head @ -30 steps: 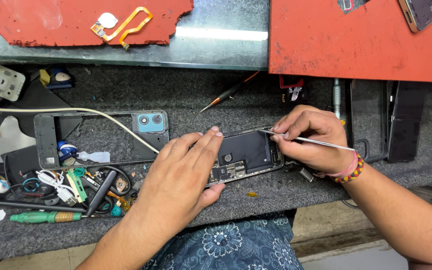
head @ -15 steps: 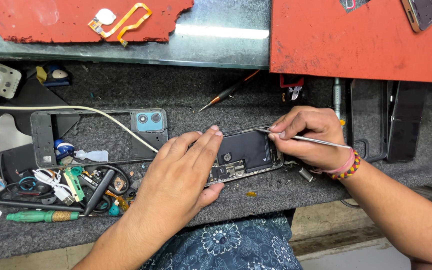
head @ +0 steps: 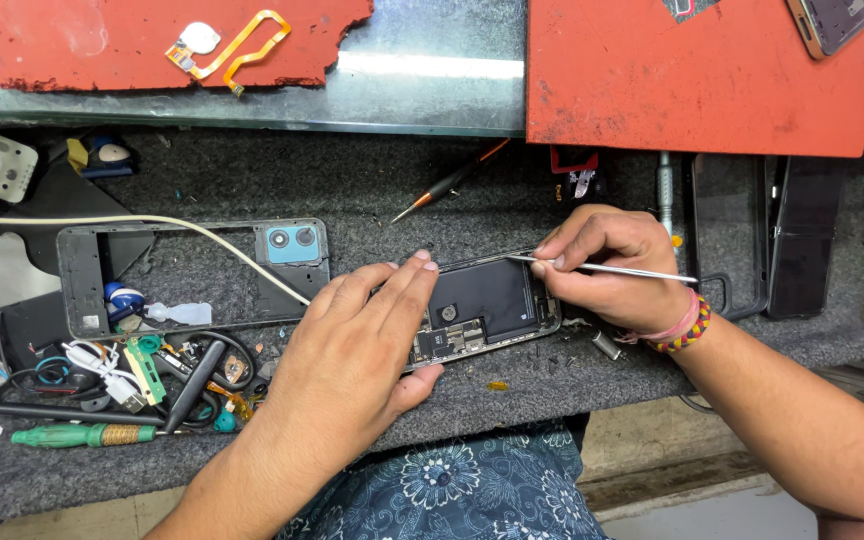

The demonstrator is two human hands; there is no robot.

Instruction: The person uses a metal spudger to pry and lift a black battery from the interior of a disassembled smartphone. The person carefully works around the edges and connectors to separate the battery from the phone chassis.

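Little has shifted: left hand (head: 352,345) still presses flat, ungripping, on the opened black phone chassis (head: 482,310) on grey felt bench (head: 372,190); right hand (head: 607,268) pinches thin metal tweezers (head: 612,269) at its upper edge.

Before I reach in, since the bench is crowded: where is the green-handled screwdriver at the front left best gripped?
Grip the green-handled screwdriver by its ribbed handle, from above at the bench's front edge. It lies flat, lengthwise along that edge, with tangled cables behind it, and both the left hand and right hand work elsewhere.

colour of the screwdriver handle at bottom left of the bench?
Green, with a brass-coloured collar: the screwdriver, clearest in the head view.
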